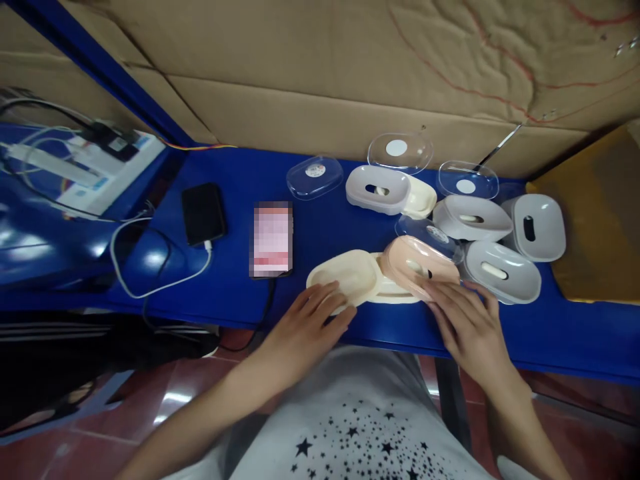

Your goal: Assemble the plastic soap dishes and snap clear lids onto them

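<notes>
Your left hand (311, 328) touched the cream dish (346, 270), your right hand (470, 319) the peach dish (403, 255), firmness of grip indeterminable, near the blue surface's (320, 230) front edge; both seemed light, stiff, slick, best held by opposite rims.

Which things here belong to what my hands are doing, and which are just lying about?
Likely in use:
- cream dish, at your left hand
- peach dish, at your right hand
- grey dishes
- clear lids

Apparently just lying about:
- phone
- black device
- white cable
- power strip
</notes>
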`<state>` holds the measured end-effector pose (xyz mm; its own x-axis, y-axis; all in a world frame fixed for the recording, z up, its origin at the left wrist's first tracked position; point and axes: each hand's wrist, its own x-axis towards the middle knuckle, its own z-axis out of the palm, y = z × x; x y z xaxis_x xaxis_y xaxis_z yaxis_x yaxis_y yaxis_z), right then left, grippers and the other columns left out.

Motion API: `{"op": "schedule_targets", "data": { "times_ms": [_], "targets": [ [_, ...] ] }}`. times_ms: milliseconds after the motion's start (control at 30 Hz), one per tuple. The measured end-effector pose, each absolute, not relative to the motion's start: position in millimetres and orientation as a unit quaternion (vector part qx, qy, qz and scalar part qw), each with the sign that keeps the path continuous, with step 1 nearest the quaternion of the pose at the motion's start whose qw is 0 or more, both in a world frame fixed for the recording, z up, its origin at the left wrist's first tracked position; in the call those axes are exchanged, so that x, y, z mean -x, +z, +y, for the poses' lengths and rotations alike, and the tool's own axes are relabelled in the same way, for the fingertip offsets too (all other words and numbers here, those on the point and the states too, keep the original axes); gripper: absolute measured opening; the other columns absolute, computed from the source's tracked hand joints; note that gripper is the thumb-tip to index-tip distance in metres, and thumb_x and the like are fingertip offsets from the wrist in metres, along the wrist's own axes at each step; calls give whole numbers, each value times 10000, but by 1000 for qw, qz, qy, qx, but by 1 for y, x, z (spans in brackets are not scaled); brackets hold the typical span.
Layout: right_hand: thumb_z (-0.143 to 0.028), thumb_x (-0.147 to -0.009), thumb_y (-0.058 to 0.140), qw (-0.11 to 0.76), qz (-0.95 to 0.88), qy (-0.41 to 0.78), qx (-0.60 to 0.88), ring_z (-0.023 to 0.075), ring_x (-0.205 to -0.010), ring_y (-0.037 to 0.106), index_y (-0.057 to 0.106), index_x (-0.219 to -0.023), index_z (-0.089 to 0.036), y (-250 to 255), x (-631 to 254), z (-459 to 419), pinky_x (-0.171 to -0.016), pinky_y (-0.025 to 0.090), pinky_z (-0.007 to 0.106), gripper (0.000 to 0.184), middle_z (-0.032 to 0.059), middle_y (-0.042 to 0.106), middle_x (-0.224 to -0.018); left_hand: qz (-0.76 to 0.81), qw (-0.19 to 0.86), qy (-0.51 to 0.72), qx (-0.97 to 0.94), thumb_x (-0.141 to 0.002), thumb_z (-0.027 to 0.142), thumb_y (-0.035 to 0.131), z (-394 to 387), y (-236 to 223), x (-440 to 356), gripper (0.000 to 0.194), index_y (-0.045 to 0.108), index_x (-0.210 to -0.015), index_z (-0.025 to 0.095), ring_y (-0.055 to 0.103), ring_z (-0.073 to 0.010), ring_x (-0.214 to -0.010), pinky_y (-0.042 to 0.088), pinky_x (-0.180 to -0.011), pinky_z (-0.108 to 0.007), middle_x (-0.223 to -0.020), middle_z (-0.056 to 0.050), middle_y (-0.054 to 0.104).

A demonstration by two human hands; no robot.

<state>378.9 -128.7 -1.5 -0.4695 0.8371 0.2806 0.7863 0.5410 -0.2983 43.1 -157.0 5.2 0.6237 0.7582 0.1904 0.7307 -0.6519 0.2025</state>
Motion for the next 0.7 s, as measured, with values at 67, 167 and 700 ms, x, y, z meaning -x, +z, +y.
{"op": "schedule_targets", "data": {
  "times_ms": [67, 167, 700],
  "targets": [
    [-177, -1076, 531, 202, -858, 52, 469, 366, -1295, 734, 143, -1742, -564, -4, -385, -121, -1115, 498, 689, 862, -47, 701, -1502, 408, 56, 139, -900, -1035, 63, 611, -165, 3, -44, 367, 659, -1371, 202, 630, -333, -1437, 597, -1150, -539, -1308, -115, 759],
    [-200, -1084, 526, 202, -858, 19, 472, 374, -1289, 728, 165, -1738, -569, -6, -392, -103, -1109, 499, 677, 834, -37, 728, -1467, 394, 36, 175, -902, -1063, 61, 556, -169, 2, -44, 321, 684, -1304, 229, 699, -279, -1329, 604, -1152, -506, -1190, -76, 782],
    [-325, -1084, 656, 151, -892, 115, 410, 355, -1379, 687, 187, -1748, -523, -9, -363, -136, -1141, 539, 685, 836, 19, 675, -1555, 493, 57, 342, -798, -982, -50, 571, -174, -32, -34, 603, 580, -1469, 305, 737, -235, -1161, 566, -1186, -591, -1204, -75, 751]
  ]
}}
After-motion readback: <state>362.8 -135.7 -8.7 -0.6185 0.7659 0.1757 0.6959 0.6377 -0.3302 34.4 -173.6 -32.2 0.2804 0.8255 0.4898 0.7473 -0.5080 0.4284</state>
